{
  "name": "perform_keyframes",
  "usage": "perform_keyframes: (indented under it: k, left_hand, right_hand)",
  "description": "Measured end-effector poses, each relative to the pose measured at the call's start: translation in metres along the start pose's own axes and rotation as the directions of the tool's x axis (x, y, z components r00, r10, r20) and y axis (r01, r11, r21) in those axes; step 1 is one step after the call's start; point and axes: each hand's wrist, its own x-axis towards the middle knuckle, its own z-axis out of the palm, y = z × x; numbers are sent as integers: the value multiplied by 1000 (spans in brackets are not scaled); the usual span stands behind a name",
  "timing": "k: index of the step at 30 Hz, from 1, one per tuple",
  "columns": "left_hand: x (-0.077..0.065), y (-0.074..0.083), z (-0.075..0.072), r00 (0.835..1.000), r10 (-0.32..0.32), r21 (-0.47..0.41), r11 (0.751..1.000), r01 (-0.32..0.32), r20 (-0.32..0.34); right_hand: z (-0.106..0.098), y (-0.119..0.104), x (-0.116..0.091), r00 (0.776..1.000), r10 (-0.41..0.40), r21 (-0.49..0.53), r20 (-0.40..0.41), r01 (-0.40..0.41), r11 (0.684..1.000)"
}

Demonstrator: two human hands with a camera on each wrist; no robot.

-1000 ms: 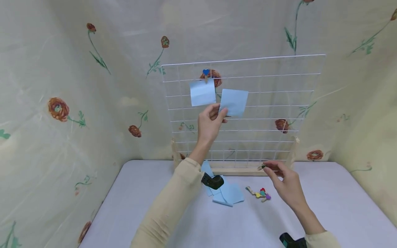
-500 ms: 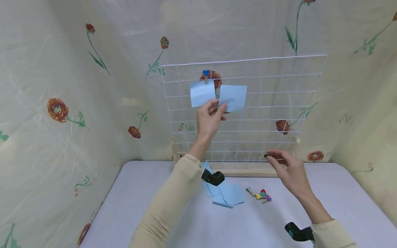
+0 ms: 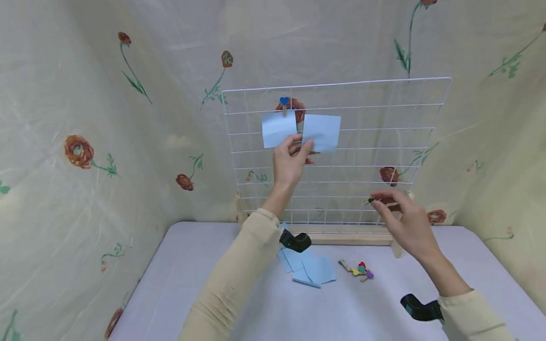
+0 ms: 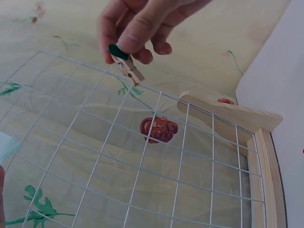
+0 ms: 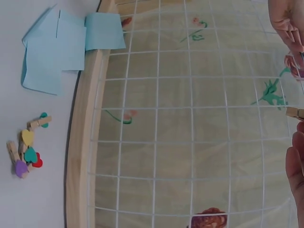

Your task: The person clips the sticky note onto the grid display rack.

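In the head view my left hand (image 3: 290, 161) pinches a blue paper square (image 3: 322, 132) by its lower left corner, in front of the white wire grid (image 3: 354, 166). Just left of it, another blue paper (image 3: 278, 127) hangs on the grid under a clothespin with a blue heart (image 3: 284, 101). Lower and to the right, my right hand (image 3: 403, 218) pinches a wooden clothespin (image 4: 128, 66) with a dark green top, seen close in the left wrist view. That clothespin's jaws point away from the fingers and look closed.
On the white table lie several blue papers (image 3: 313, 270) at the foot of the wooden stand (image 3: 350, 238). Right of them is a small pile of clothespins with coloured hearts (image 3: 360, 270). Flowered cloth (image 3: 170, 71) hangs behind and at the sides.
My left hand has raised the blue paper slightly, level with the hanging one. My right hand has moved up and slightly right with the clothespin.
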Motion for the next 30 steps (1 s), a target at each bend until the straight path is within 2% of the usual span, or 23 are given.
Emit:
perform_keyframes:
  k: [13, 22, 30]
  left_hand:
    - [4, -4, 6, 999, -31, -34, 999, 31, -11]
    - [6, -2, 10, 999, -20, -51, 999, 19, -27]
    - [9, -4, 17, 997, -20, -69, 997, 15, -70]
  right_hand:
    - [-12, -11, 20, 997, -71, -21, 24, 72, 997]
    - [-16, -18, 39, 993, -111, -32, 38, 112, 993]
    - [-17, -21, 51, 991, -132, -67, 35, 134, 989]
